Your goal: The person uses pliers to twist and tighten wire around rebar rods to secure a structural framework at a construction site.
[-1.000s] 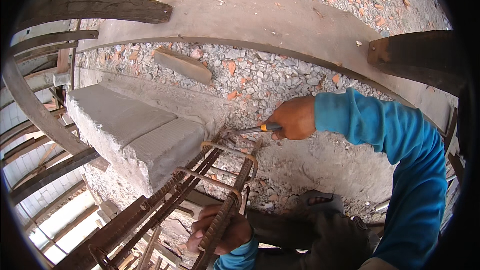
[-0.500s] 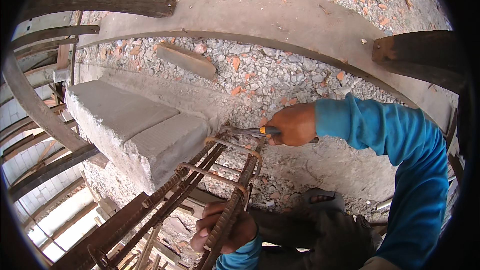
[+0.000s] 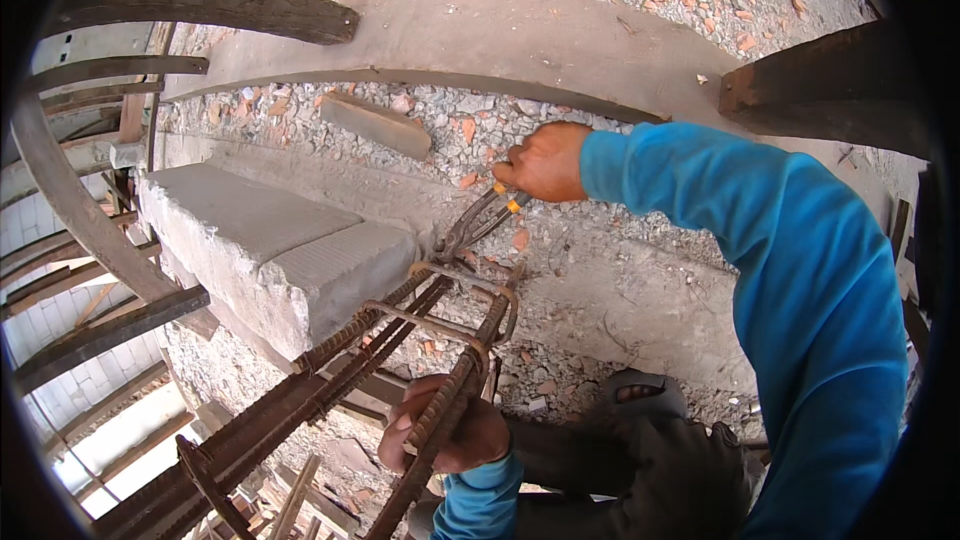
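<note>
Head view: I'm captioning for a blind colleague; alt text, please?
A person's right grip holds yellow-marked pliers at the end of a rusty rebar cage; the left grip holds one of its bars. A pale block stands alongside, with gravel beyond.

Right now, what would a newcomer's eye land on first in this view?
Probably the bright blue sleeve sweeping down the right side, its right hand holding dark pliers with yellow-orange bands near the middle. Next, the rusty rebar cage slanting to the lower left, one bar gripped by the left hand. Left of centre sits a pale gray block.
</note>
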{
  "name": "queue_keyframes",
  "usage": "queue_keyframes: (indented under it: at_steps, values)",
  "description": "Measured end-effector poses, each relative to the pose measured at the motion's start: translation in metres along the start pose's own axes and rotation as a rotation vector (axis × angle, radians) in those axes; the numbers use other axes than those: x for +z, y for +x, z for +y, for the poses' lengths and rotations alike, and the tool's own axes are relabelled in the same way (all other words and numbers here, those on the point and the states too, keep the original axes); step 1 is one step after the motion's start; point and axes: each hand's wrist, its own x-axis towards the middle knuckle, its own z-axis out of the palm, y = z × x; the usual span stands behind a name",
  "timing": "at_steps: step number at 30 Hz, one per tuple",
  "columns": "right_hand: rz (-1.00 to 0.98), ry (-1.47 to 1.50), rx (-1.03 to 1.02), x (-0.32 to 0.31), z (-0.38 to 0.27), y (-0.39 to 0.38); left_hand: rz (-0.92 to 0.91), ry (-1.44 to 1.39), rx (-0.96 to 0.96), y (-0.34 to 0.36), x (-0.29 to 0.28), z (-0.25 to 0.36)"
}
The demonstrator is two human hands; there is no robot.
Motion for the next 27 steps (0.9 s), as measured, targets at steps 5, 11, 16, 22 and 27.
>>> queue_keyframes:
  at_steps: [5, 11, 16, 22, 27]
  values:
    - [-0.820, 1.009, 0.217, 0.007, -0.040, -0.005, -0.039, 0.245, 0.022, 0.001, -0.016, -0.008]
    - [-0.094, 0.055, 0.062, -0.036, -0.007, -0.001, -0.040, 0.442, 0.117, 0.001, -0.006, -0.002]
    - [-1.166, 1.811, 0.613, -0.064, -0.057, -0.089, -0.127, 0.326, 0.071, 0.006, -0.037, 0.000]
    - [-0.922, 1.060, 0.805, -0.084, -0.044, -0.200, -0.010, -0.008, -0.110, 0.000, -0.017, 0.005]
    - [-0.420, 1.724, 0.726, -0.016, -0.121, -0.225, -0.217, 0.231, -0.110, 0.011, -0.037, 0.015]
